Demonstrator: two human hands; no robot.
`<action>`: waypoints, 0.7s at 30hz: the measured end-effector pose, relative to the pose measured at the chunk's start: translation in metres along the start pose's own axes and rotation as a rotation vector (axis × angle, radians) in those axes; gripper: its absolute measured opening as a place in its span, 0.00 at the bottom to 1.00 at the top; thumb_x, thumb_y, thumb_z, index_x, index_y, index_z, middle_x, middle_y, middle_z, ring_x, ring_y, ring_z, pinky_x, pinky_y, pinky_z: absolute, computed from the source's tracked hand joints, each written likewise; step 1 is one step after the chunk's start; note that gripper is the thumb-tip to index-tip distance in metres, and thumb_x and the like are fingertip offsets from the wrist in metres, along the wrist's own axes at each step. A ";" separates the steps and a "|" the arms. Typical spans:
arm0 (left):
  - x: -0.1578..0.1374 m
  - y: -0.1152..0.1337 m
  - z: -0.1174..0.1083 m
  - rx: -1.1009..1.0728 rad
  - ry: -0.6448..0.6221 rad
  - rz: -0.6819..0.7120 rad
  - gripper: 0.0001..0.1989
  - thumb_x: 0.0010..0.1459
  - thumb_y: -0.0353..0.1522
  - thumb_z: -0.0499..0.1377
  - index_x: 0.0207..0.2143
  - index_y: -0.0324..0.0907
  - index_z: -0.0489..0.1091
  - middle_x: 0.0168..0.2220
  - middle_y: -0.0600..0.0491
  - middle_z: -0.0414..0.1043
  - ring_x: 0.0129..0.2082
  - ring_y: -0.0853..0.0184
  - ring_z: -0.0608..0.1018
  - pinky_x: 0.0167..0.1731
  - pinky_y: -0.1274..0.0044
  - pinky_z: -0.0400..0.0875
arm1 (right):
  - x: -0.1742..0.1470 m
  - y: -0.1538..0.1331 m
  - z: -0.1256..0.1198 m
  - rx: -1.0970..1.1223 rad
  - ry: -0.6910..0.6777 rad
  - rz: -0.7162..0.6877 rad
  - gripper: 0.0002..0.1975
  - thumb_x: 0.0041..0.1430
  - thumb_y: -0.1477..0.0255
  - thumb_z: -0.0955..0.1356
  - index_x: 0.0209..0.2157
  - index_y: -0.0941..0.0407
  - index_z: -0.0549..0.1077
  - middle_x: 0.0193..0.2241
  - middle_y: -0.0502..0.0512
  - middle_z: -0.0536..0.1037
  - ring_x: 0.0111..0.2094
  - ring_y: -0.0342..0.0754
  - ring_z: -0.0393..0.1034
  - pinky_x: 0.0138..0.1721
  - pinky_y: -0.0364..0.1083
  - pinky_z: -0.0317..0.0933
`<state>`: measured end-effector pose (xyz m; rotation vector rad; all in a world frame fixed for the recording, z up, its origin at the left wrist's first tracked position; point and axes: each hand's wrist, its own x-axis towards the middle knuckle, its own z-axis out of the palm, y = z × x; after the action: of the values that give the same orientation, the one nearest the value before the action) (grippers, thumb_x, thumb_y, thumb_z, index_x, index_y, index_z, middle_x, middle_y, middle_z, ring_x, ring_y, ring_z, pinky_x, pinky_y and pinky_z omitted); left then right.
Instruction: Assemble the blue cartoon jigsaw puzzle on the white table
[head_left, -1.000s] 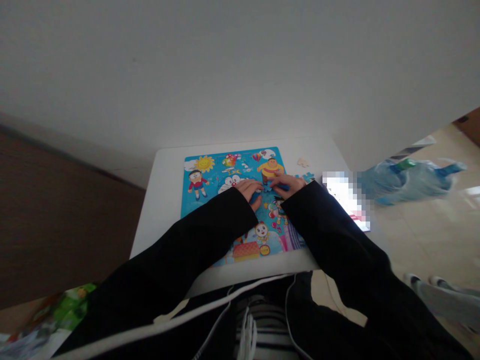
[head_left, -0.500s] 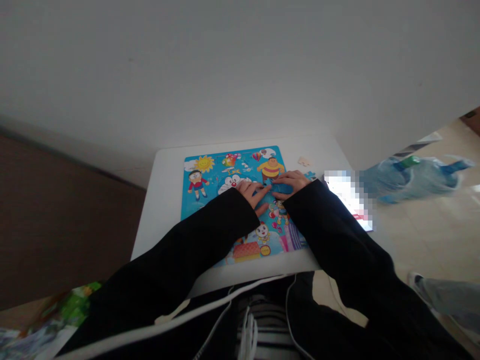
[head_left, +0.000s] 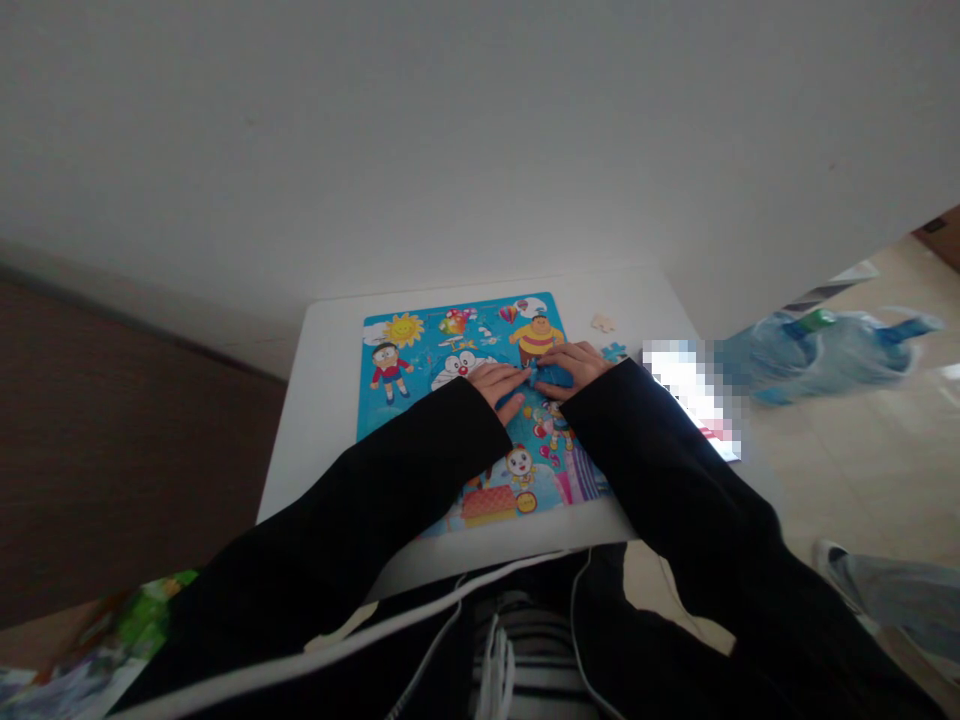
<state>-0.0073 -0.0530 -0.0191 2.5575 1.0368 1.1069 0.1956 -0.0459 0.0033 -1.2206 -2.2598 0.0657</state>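
The light is dim; a screen [head_left: 681, 388] glares.

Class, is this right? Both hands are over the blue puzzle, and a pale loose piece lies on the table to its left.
Wrong side: the head view shows the pale loose piece right of the blue puzzle. The rest holds.

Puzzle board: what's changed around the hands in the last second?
The left hand has straightened its fingers toward the right hand, whose finger and thumb have spread wider apart. I can't tell whether a piece was let go. The puzzle board and pale loose piece stayed in place.
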 end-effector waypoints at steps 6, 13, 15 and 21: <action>0.000 -0.001 -0.002 -0.018 -0.096 -0.033 0.21 0.60 0.40 0.46 0.47 0.38 0.69 0.39 0.47 0.74 0.43 0.64 0.72 0.45 0.71 0.66 | 0.001 0.011 0.000 0.052 0.037 0.024 0.14 0.50 0.64 0.67 0.36 0.56 0.75 0.33 0.56 0.77 0.37 0.47 0.70 0.42 0.47 0.65; 0.002 0.012 -0.011 0.066 -0.180 -0.015 0.22 0.58 0.40 0.49 0.49 0.38 0.67 0.48 0.46 0.69 0.49 0.61 0.68 0.50 0.68 0.62 | -0.001 0.028 0.007 0.028 -0.058 -0.017 0.16 0.48 0.61 0.68 0.38 0.53 0.76 0.36 0.56 0.76 0.34 0.47 0.71 0.39 0.50 0.65; 0.003 0.018 -0.015 0.112 -0.273 -0.051 0.22 0.59 0.39 0.48 0.52 0.37 0.64 0.53 0.46 0.64 0.54 0.59 0.64 0.53 0.65 0.57 | -0.004 0.024 0.004 0.016 -0.046 -0.001 0.17 0.50 0.61 0.68 0.41 0.54 0.75 0.37 0.57 0.76 0.35 0.47 0.70 0.39 0.49 0.65; 0.007 0.025 -0.021 0.157 -0.435 -0.139 0.23 0.58 0.37 0.50 0.55 0.38 0.60 0.57 0.48 0.59 0.58 0.58 0.59 0.56 0.63 0.51 | -0.013 0.013 -0.003 -0.066 -0.036 -0.062 0.13 0.59 0.66 0.62 0.33 0.55 0.77 0.33 0.55 0.78 0.35 0.45 0.70 0.39 0.45 0.65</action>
<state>-0.0054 -0.0694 0.0102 2.6217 1.1930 0.4178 0.2123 -0.0494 -0.0039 -1.1908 -2.3464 -0.0106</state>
